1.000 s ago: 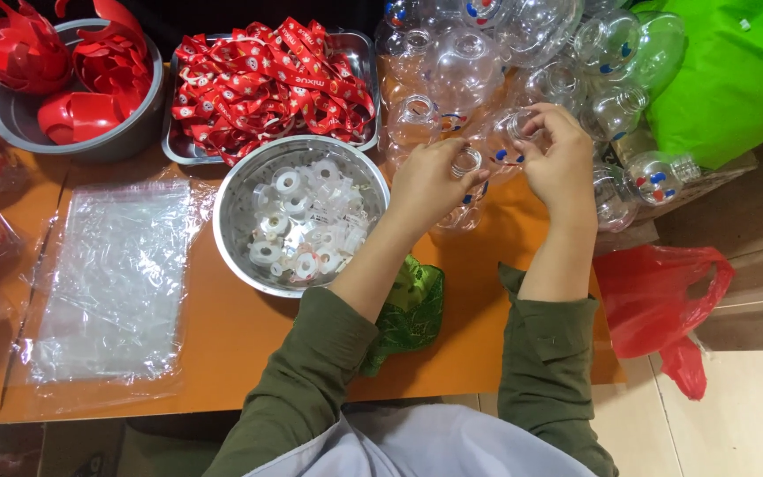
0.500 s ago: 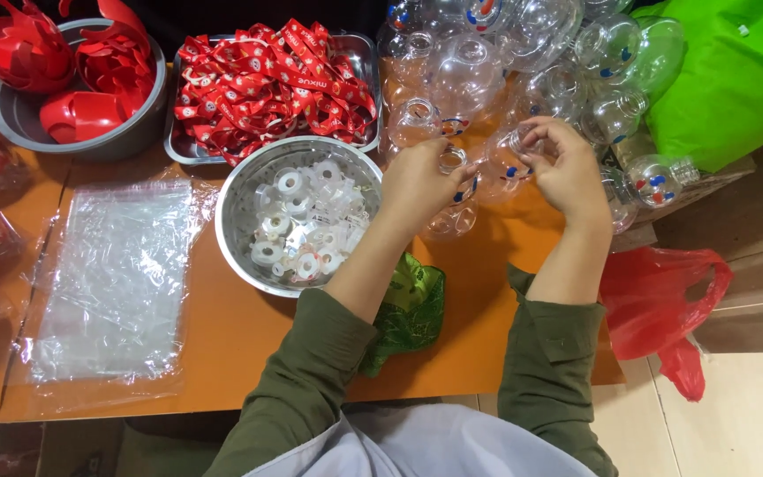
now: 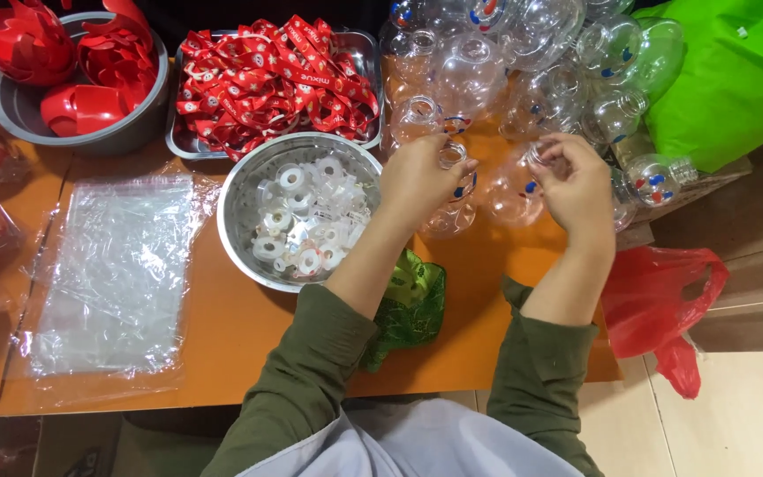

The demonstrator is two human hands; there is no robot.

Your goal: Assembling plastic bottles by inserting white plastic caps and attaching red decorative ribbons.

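Head view shows the left hand (image 3: 417, 181) closed around one clear round plastic bottle (image 3: 452, 208) and the right hand (image 3: 576, 185) pinching the neck of another clear bottle (image 3: 514, 190), both transparent with small red and blue marks, just above the orange table (image 3: 240, 327), beside a steel bowl (image 3: 245, 190) of white caps.

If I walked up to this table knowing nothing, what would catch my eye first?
Probably the heap of clear plastic bottles at the far right of the orange table, where the left hand and the right hand each hold one. Next, the bright red ribbons filling a metal tray at the back, and the steel bowl of small white rings in the middle. A green bag glows at the far right.
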